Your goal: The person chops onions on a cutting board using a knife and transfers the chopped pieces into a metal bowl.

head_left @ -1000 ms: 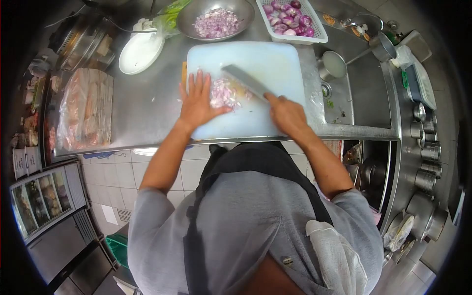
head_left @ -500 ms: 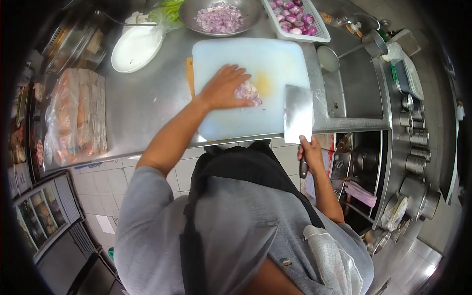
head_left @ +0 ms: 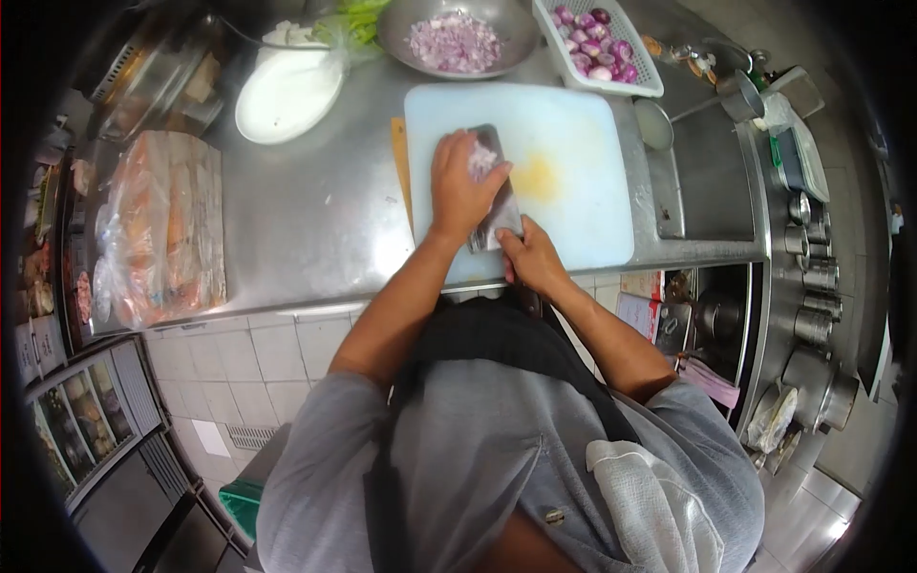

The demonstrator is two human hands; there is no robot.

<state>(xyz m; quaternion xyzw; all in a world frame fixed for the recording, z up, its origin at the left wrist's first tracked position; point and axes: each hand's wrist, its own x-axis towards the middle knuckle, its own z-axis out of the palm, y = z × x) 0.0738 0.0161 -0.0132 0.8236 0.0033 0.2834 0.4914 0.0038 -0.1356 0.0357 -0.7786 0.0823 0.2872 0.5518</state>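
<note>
Now, at the steel counter [head_left: 306, 205]: both hands over the L half of a pale cutting board [head_left: 583, 119]. R hand [head_left: 533, 256] is closed round the handle end of the cleaver [head_left: 501, 212], at the near side of the board; handle mostly hidden by the fingers. Blade lies low, slanting away from the R hand toward the far L; can't tell if it lies fully flat. On its far part, a small heap of chopped onion [head_left: 482, 160] (pale w/ purple bits, slightly blurred). L hand [head_left: 466, 189] is cupped loosely against that heap, fingers along its L side, thumb stretched out to the R over the blade, so the onion sits btwn thumb & fingers.

Yellowish stain [head_left: 537, 177] on the board, R of the blade. Strip of brown board [head_left: 400, 158] pokes out at the L edge.

Beyond the board: metal bowl [head_left: 523, 40] w/ more chopped onion inside; to its R, white basket [head_left: 646, 88] of whole purple onions [head_left: 597, 43]. Far L, white oval dish [head_left: 291, 95], greens [head_left: 361, 21] just beyond, btwn dish & bowl. Plastic-wrapped pack [head_left: 167, 229] at L end of counter; sink [head_left: 716, 191] off to the R.
</note>
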